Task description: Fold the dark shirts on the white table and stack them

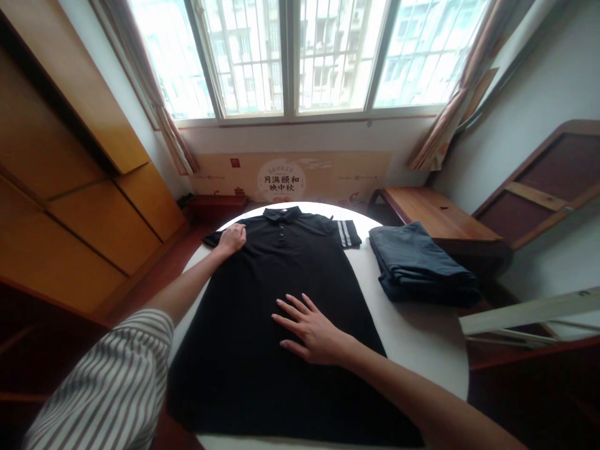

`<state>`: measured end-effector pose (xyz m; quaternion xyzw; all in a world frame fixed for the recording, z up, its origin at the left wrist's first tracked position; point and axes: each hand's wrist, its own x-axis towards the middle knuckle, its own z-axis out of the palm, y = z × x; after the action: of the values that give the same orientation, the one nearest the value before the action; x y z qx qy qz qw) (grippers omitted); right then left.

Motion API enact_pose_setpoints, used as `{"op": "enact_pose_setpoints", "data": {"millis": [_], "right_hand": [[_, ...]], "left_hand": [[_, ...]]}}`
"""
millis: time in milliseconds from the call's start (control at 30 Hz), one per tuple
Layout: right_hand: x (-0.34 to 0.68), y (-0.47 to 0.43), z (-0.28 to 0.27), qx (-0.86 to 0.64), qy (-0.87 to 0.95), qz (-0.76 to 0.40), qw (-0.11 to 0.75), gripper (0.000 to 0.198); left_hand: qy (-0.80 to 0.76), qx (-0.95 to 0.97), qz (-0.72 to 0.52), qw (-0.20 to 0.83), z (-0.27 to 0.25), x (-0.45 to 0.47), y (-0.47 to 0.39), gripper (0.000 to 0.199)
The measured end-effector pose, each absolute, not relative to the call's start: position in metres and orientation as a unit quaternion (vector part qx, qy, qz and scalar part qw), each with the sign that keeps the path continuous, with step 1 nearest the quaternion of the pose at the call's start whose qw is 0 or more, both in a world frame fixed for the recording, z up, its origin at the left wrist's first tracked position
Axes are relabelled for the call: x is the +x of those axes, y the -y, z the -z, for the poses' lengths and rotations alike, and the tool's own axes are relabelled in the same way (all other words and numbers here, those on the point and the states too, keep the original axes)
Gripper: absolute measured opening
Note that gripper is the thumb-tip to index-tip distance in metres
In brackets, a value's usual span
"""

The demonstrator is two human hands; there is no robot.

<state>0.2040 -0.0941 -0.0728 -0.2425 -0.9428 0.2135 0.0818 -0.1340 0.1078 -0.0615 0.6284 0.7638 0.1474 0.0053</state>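
Note:
A black polo shirt (290, 269) lies spread out, front side up, its collar toward the window and its hem toward me. Its right-hand sleeve (345, 234) shows two pale stripes. My left hand (233, 238) is closed at the shirt's left shoulder, fingers curled on the cloth there; the fingertips are partly hidden. On the middle of the shirt rests my right hand (309, 331), palm down with its fingers spread, holding nothing.
The shirt covers much of a round white table (422, 350). Folded dark blue clothes (419, 265) are stacked at its right edge. Beyond them stands a wooden bench (440, 212). Wooden cabinets (94, 231) line the left, and a printed board (290, 175) leans below the window.

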Motion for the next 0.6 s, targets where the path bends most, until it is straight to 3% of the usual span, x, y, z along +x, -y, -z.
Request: {"op": "enact_pose_setpoints", "data": {"millis": [167, 300, 367, 433, 500, 600], "right_hand": [[0.205, 0.098, 0.077, -0.249, 0.940, -0.215, 0.087, 0.061], [0.208, 0.083, 0.063, -0.217, 0.946, -0.228, 0.077, 0.059], [0.212, 0.053, 0.046, -0.207, 0.940, -0.263, 0.067, 0.047], [0.219, 0.006, 0.027, -0.290, 0.911, -0.284, 0.071, 0.031], [0.231, -0.049, 0.010, -0.486, 0.837, -0.239, 0.075, 0.023], [0.254, -0.120, -0.003, -0.613, 0.764, -0.185, 0.078, 0.022]], "left_hand": [[-0.773, 0.631, -0.057, 0.034, 0.094, -0.114, -0.113, 0.074], [-0.770, 0.636, -0.041, 0.018, 0.101, -0.120, -0.115, 0.076], [-0.770, 0.637, -0.043, 0.010, 0.101, -0.120, -0.115, 0.075], [-0.771, 0.636, -0.046, 0.007, 0.101, -0.119, -0.115, 0.075], [-0.772, 0.634, -0.048, 0.004, 0.099, -0.117, -0.113, 0.074], [-0.773, 0.632, -0.050, 0.003, 0.098, -0.115, -0.111, 0.073]]}}
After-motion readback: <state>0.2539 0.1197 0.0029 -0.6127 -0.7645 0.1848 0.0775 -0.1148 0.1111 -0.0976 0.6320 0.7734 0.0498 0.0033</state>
